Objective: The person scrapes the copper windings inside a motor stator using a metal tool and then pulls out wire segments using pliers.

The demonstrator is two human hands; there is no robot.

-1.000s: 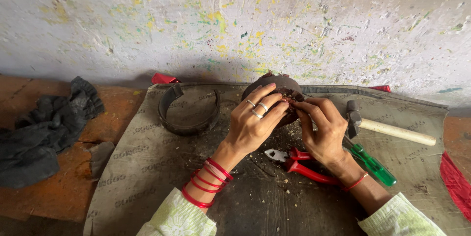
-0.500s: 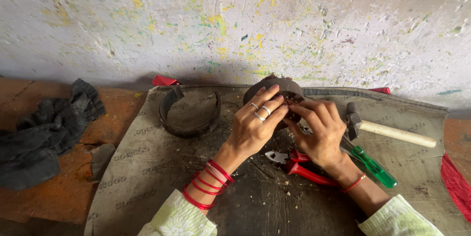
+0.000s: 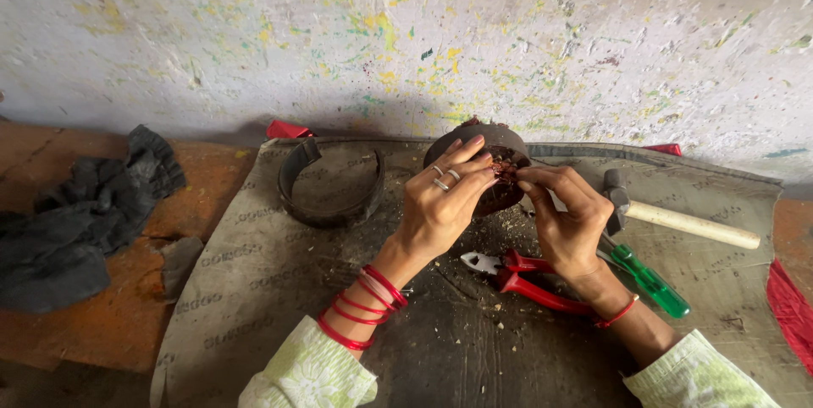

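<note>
Both hands meet on the dark round part [image 3: 500, 166] — left hand [image 3: 440, 205] cupping it, right hand [image 3: 563, 213] pinching inside.

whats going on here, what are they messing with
A person holds a dark round motor-like part upright on a grey mat. The left hand grips its side while the right hand picks at its reddish centre. Red-handled pliers, a green-handled screwdriver and a wooden-handled hammer lie beside them.

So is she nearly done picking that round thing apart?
Not nearly. Crumbs on the mat show some is out. The left hand steadies the round dark part while the right hand picks at reddish bits inside. Plenty remains.
</note>
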